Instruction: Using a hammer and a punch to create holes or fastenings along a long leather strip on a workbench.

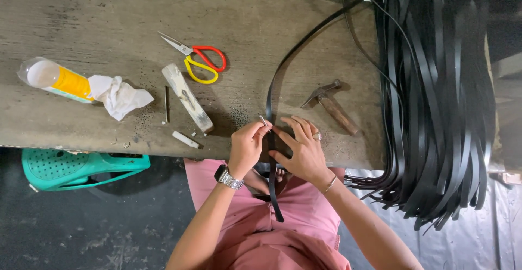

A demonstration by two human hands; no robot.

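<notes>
Head camera, looking straight down at a worn grey wooden workbench (109, 20) and the lap of a seated person in pink clothing.

At the near edge of the bench, both hands meet over a long, flat black leather strap (270, 93). The strap curves in from the far right of the bench, runs down under the hands and hangs over the edge onto the person's lap. The left hand (247, 147), with a silver wristwatch on its wrist, is closed in a pinch, holding a small thin metal pin (263, 120) upright against the strap. The right hand (302, 147), wearing a ring and a thin bracelet, lies with fingers spread, pressing the strap flat against the bench.

Just beyond the right hand lies a rusty metal hammer with a wooden handle (331, 104). Left of the hands lie a pale, chipped wooden block (187, 97), a small white stick (185, 139) and a thin dark metal rod (166, 104). Farther back are scissors with red and yellow handles (198, 60). At far left, a clear plastic bottle with a yellow label (51, 79) lies beside a crumpled white cloth (117, 96).

A thick bundle of black straps (435, 112) drapes over the right end of the bench. A teal plastic stool (70, 166) stands below left.
</notes>
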